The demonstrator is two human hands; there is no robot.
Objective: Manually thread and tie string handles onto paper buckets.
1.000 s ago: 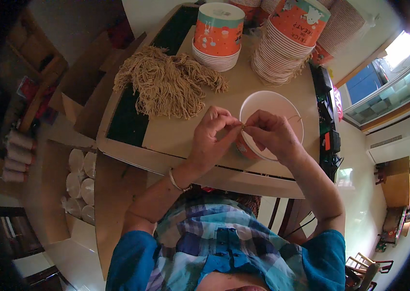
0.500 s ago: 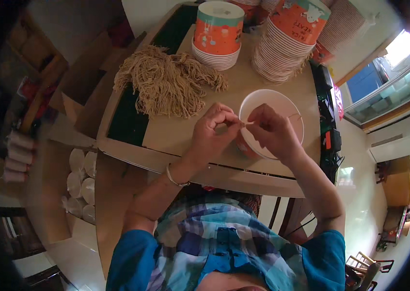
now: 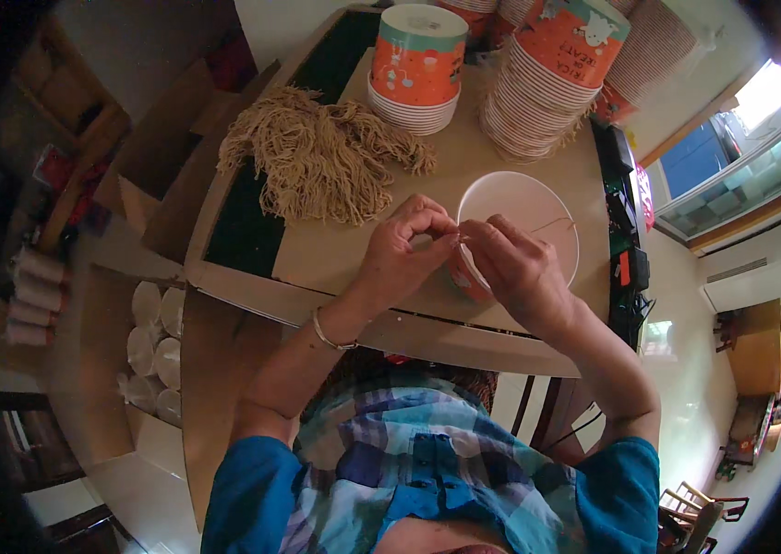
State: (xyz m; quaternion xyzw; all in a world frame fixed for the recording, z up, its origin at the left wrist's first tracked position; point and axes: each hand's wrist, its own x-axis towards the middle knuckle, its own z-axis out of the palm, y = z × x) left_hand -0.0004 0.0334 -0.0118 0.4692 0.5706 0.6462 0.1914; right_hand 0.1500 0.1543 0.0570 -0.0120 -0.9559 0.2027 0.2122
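A white paper bucket (image 3: 524, 196) with an orange printed outside stands at the table's front, its mouth tilted up towards me. A thin tan cord (image 3: 552, 223) shows at its right rim. At the left rim, my left hand (image 3: 407, 247) pinches a short bit of cord between thumb and forefinger. My right hand (image 3: 524, 272) reaches across the bucket's mouth, its fingertips closed on the same bit of cord, touching the left fingertips. The knot or hole there is too small to make out. Left of the bucket lies a heap of tan cords (image 3: 321, 157).
Stacks of orange and green paper buckets (image 3: 418, 69) and a taller stack (image 3: 552, 83) stand at the back. Black devices (image 3: 629, 268) line the table's right edge. On the left, an open carton (image 3: 152, 351) holds several wrapped white rolls or cup stacks.
My right hand has turned and its fingers have closed in against the left fingertips at the bucket's rim. My left hand has hardly moved.
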